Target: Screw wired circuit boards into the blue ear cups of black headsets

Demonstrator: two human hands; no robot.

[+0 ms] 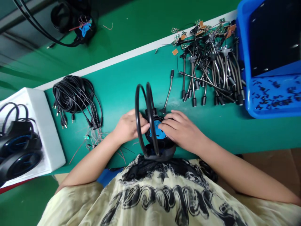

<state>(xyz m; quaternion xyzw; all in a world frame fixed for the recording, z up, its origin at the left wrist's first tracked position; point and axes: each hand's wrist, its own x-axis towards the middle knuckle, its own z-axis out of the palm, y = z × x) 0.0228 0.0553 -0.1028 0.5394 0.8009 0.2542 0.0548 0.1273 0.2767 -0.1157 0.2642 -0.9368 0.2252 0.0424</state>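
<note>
A black headset [150,125] with a twin-hoop headband stands on the green bench in front of me, its open ear cup showing a blue inner part [157,131]. My left hand [128,125] grips the ear cup and the base of the hoops from the left, fingers curled. My right hand [181,128] rests on the cup from the right, fingertips pressed on the blue part. A bent microphone boom [168,92] lies just behind the headset, its end at the cup.
A heap of several microphone booms with small circuit boards [211,59] lies at the back right. A blue bin [270,62] stands at the right edge. Coiled black cables [75,97] lie left. A white foam tray [47,125] with finished headsets sits at the far left.
</note>
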